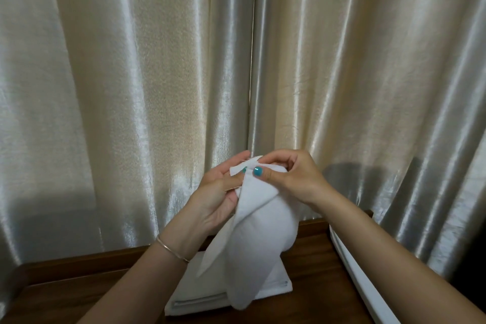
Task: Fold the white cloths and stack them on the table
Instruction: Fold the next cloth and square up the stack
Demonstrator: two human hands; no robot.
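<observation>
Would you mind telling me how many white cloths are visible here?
2 at least: one cloth hangs from both hands above the table; folded cloth lies beneath it, possibly several layers, partly hidden.

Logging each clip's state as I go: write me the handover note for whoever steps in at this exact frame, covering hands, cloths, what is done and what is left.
Left hand: raised above the table, gripping the top edge of the white cloth from the left.
Right hand: pinching the same top edge from the right, thumb on the front.
The cloth hangs loose and unfolded between both hands, its lower end dangling over the stack of folded cloths.
The stack lies flat on the wooden table, in front of the curtain.
Done: some cloths folded and stacked; count unclear.
Left: fold the held cloth and lay it on the stack. No other loose cloths in view.
</observation>
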